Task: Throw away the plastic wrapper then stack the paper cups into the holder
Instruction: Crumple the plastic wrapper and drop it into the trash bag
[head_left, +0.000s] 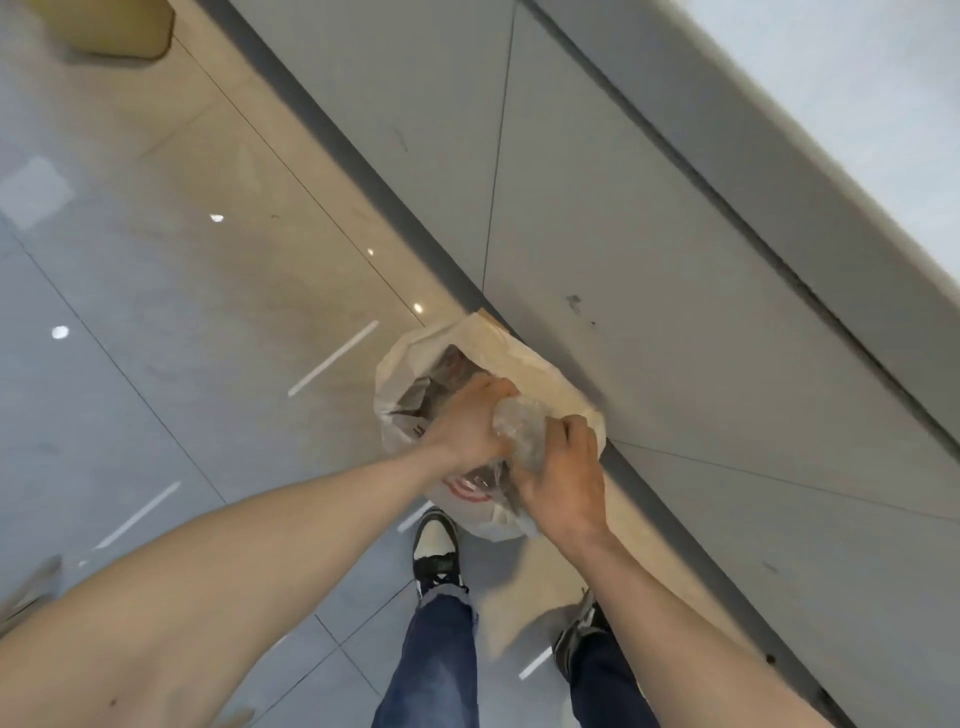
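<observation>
Just right of the frame's centre, the fingers of both hands curl around a crumpled wad of clear plastic wrapper (522, 428). The left hand (467, 423) closes on its left end, the right hand (563, 475) on its right and lower part, so the wrapper is squeezed between them. It sits directly over the open mouth of a white plastic bag (410, 364) that stands on the glossy tiled floor (156, 312) against the base of a grey cabinet front (649, 260).

As I judge it, the first step is nearly finished but not done: the wrapper is above or just inside the bag's mouth and both hands grip it, so release is left. All the cup stacking remains.

No paper cups and no holder show anywhere in view. Dark, crumpled contents lie inside the bag, too blurred to identify. A red mark on the bag's lower side is mostly covered by the hands. At the upper left corner a tan object (119, 26) is cut off. Whether the wrapper touches the bag cannot be told.
</observation>
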